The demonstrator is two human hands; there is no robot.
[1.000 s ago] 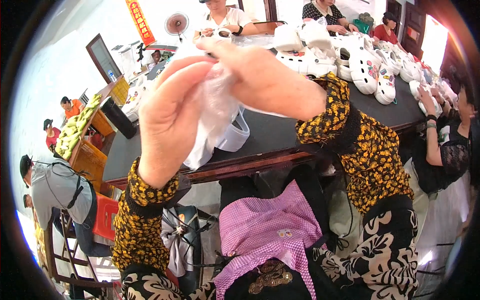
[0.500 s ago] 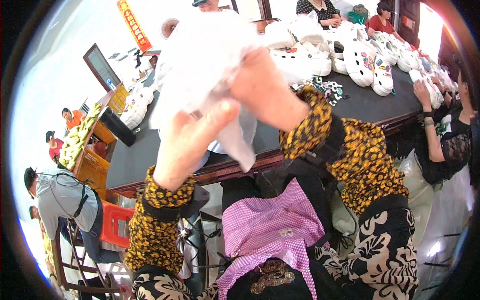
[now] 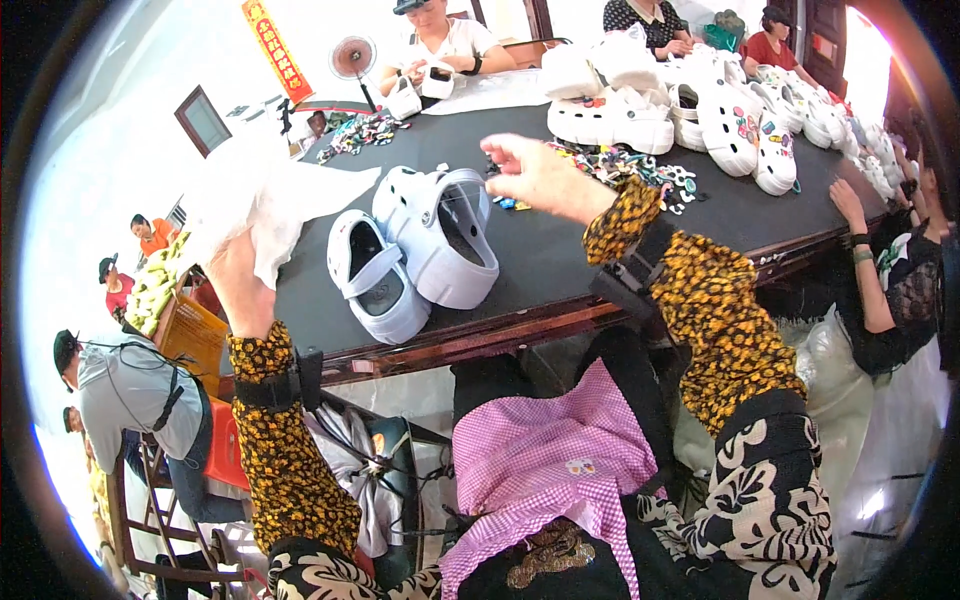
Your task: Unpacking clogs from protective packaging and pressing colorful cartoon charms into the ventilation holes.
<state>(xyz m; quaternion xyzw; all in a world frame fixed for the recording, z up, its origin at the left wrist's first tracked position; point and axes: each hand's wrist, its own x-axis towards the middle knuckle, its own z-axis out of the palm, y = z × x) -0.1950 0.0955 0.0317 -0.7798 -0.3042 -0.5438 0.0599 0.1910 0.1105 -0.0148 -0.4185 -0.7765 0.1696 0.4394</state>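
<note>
My left hand (image 3: 238, 280) is closed on a thin white plastic bag (image 3: 265, 195), held up at the table's left side; one corner of the bag trails to the right. A pair of pale blue clogs rests before me near the front edge: one clog (image 3: 375, 285) lies lower left, touching the other clog (image 3: 455, 245), which leans with its opening toward me. Right of them, my right hand (image 3: 545, 178) is in the air with its fingers apart and holds nothing. Behind it lies a heap of small colourful shoe charms (image 3: 650, 175).
White clogs with charms (image 3: 730, 120) are piled at the far right of the dark table (image 3: 540, 270). Another charm heap (image 3: 362, 135) lies far left. Across the table a person (image 3: 440, 50) handles a white clog. At right, a co-worker's arm (image 3: 868, 250) reaches onto the table.
Both hands were together on the white bag in front of the clogs. They have parted: the left carries the bag leftward, the right has let go, and the blue clogs now show.
</note>
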